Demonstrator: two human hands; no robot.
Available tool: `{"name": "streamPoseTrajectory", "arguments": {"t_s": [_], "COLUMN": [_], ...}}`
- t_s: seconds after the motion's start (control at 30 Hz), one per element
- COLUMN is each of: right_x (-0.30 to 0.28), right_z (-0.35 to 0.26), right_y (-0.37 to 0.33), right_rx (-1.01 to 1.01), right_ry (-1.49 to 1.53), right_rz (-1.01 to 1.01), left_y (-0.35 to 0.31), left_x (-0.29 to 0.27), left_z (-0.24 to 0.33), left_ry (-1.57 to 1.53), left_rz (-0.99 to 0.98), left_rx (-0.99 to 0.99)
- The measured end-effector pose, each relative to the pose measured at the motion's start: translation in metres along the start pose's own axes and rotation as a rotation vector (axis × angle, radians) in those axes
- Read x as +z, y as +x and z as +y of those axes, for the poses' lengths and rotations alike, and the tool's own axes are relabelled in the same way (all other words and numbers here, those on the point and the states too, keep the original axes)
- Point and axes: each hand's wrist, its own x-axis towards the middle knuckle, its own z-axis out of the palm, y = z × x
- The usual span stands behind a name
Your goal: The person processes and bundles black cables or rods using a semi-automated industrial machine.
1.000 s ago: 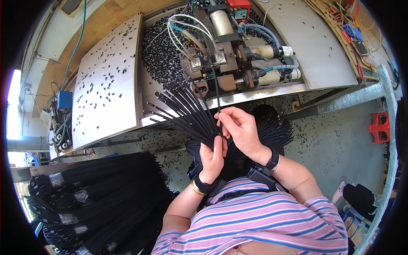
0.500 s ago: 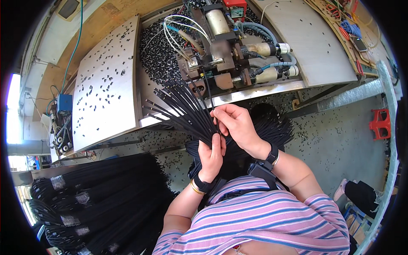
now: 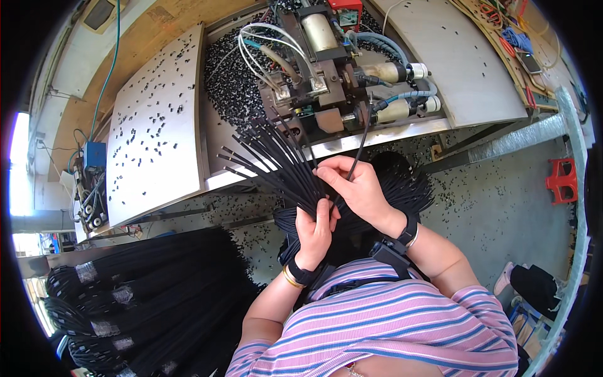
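Observation:
My left hand (image 3: 313, 235) is closed around a fanned bundle of thin black cords (image 3: 276, 163), whose ends point up and left toward the machine. My right hand (image 3: 361, 188) is closed beside it, thumb and index finger pinching a cord at the bundle's right side. A single black cord (image 3: 364, 135) stands apart from the fan and passes behind or between my right fingers, its tip up near the cylinders. Below my hands the cords hang down in front of me, partly hidden by my wrists.
Ahead stands a machine with metal cylinders (image 3: 320, 31) and hoses. Small black offcuts (image 3: 232, 81) heap around it and scatter over the left panel (image 3: 157, 125). Long tied black bundles (image 3: 157, 295) lie at lower left; more cords (image 3: 411, 191) spread behind my right hand. A red stool (image 3: 561, 182) is at right.
One cord that stood upright at the machine's front now leans right, beyond my right fingers. My right hand has shifted slightly right and down, now pinching at another cord.

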Motion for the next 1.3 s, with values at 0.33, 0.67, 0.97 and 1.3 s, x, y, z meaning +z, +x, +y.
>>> {"name": "streamPoseTrajectory", "arguments": {"t_s": [0.33,0.67,0.97,1.3], "right_x": [0.004,0.006,0.007,-0.002], "right_z": [-0.008,-0.006,-0.006,-0.006], "right_y": [0.009,0.006,0.013,0.008], "right_rx": [0.054,0.055,0.16,0.148], "right_ry": [-0.002,0.022,0.101,0.146], "right_rz": [0.072,0.11,0.081,-0.047], "left_y": [0.008,0.009,0.012,0.011], "left_x": [0.006,0.008,0.006,0.004], "left_z": [0.01,0.01,0.011,0.004], "left_ry": [-0.02,0.001,-0.016,-0.051], "left_rz": [0.052,0.041,0.028,0.058], "left_rx": [-0.018,0.01,0.006,-0.035]}}
